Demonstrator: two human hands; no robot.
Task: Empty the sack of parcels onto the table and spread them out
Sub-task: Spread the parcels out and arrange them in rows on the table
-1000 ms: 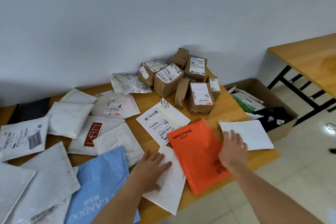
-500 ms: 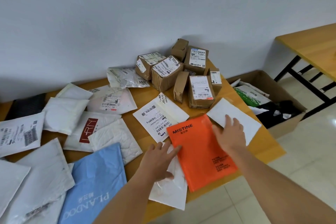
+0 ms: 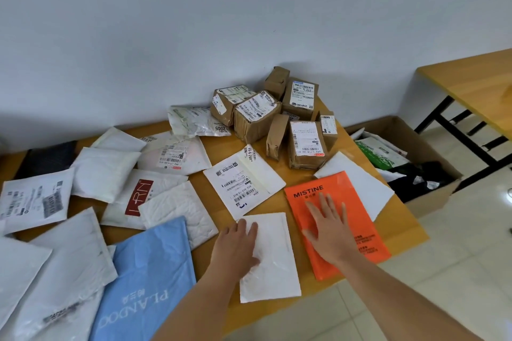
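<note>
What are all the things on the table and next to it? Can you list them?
Table: one, wooden, yellow-brown, under the parcels.
Cardboard boxes: about eight, brown with white labels, heaped at the far end by the wall.
Orange mailer: one, marked MISTINE, near right edge.
Blue mailer: one, near left.
White mailers: a dozen or more, some labelled, spread and overlapping across the table.
White padded mailer: one, near edge, between blue and orange.
Open carton: one, brown, on the floor right of the table, holding bags.
Second table: one, wooden, far right.
Left hand: flat on the white padded mailer.
Right hand: flat on the orange mailer.
</note>
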